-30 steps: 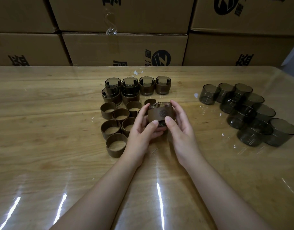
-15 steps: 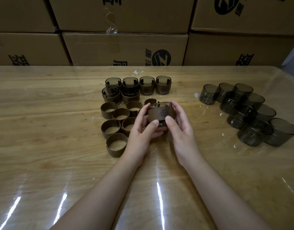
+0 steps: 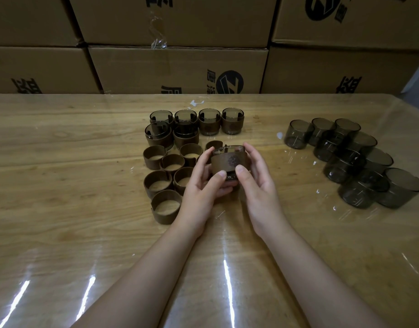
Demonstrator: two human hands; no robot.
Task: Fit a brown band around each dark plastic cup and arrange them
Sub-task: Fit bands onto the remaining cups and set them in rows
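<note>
Stacked cardboard boxes (image 3: 177, 67) wall off the far edge. The glossy wooden table (image 3: 61, 233) carries three groups, likely sorted by stage: bare dark cups (image 3: 352, 159) clustered well to the right as supply, banded cups (image 3: 209, 121) in rows at far centre as finished stock, and loose brown bands (image 3: 160, 183) standing on edge just beside the hands, within reach. At centre, the left hand (image 3: 201, 188) and right hand (image 3: 258, 185) both curl around one cup (image 3: 228, 151), thumbs pressing the near side, probably seating its band (image 3: 227, 162). The band wraps the wall; the smoky rim and base show, and a faint emblem faces the camera.
</note>
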